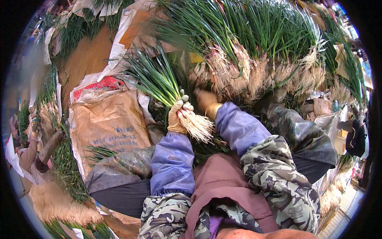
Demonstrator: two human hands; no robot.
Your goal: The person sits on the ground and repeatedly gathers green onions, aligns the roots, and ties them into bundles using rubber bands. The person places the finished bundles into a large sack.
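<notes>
A bunch of green onions (167, 86), with long green leaves, pinkish stem bases and pale stringy roots, is gripped in my gloved left hand (178, 116). Its leaves point up and left, its roots down and right. To the right, my gloved right hand (209, 101) is blurred by motion, near the roots of the held bunch and the piled onions; whether it holds anything I cannot tell. Beyond it, a large heap of green onions (277, 38) lies with its roots (256, 74) towards me.
A brown printed sack (110, 122) lies at the left beside my leg, with red netting (98, 86) behind it. Another person (34, 158) is at the far left, near more onions. Loose green leaves (71, 167) lie by the sack, and rooted onions (59, 206) at the lower left.
</notes>
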